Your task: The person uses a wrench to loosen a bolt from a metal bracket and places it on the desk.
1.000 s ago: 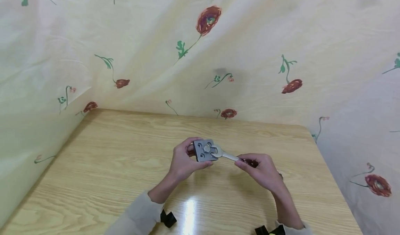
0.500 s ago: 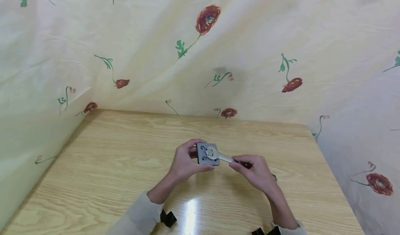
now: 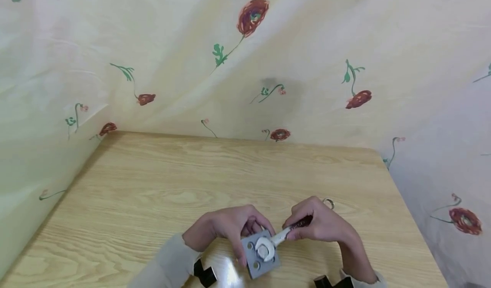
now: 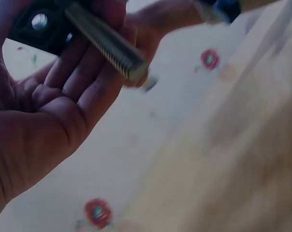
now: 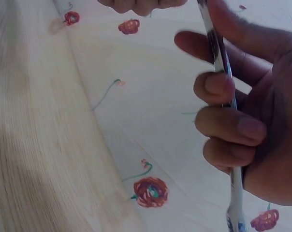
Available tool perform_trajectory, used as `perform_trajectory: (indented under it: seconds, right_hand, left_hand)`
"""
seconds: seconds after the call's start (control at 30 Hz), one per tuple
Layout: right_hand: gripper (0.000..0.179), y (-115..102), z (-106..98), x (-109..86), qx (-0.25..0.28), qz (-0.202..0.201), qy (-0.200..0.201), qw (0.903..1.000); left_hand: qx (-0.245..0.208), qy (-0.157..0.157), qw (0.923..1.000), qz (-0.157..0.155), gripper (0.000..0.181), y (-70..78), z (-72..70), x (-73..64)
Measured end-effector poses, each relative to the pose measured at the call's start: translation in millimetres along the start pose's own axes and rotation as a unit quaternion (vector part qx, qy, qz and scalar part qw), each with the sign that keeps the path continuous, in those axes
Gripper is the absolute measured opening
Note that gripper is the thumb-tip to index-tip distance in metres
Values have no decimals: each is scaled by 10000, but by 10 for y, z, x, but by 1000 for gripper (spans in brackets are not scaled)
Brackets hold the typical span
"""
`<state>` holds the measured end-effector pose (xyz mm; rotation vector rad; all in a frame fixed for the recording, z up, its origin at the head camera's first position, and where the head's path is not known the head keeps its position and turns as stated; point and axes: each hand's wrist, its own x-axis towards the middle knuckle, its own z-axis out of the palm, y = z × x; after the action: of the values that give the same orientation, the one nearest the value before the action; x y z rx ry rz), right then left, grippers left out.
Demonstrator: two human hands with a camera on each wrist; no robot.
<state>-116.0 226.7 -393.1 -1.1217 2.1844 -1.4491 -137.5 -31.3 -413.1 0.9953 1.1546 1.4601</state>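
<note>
My left hand [image 3: 228,224] holds a grey square metal plate [image 3: 265,269] with round holes by its edges, low over the table. A hex bolt head [image 3: 262,251] stands at the plate's middle. In the left wrist view, the bolt's threaded shank [image 4: 107,42] sticks out behind the dark plate [image 4: 51,36], past my fingers. The right hand [image 3: 322,222] grips a combination wrench [image 3: 281,237], its open-end jaw round the bolt head. The wrench's ring end [image 3: 329,203] shows beyond that hand. Curled fingers wrap the wrench handle [image 5: 235,186] in the right wrist view.
The wooden table [image 3: 161,181] spreads beneath both hands. Cream cloth with red flowers [image 3: 184,58] encloses its back and sides. Black wrist mounts [image 3: 205,275] sit at the sleeve ends.
Both hands have brought the plate and wrench down and nearer to me. The plate now lies turned and tilted, and the wrench slants more steeply. Its jaw has moved from beside the bolt head onto it.
</note>
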Motion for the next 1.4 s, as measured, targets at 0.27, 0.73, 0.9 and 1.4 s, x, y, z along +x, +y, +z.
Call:
perform_trajectory:
  seconds: [0.27,0.73,0.9,1.4]
  right_hand:
    - [11,-30,15,35,46,-888,-571,9944]
    - [9,124,-205,-130,-192,723,1593,9844]
    - [12,133,-134,-40,-696,1763,2242,9559]
    - [19,70,130,233,-447,2046,2654,9411]
  left_hand:
    - [-419,-782,9942,-602,69,52,202,99]
    - [1350,2645,9538,462,65,163,18,-164]
    - [1816,4844,8548,400,68,124,36,-95]
    - [2173,6572,7062,1488,66,39,59,52]
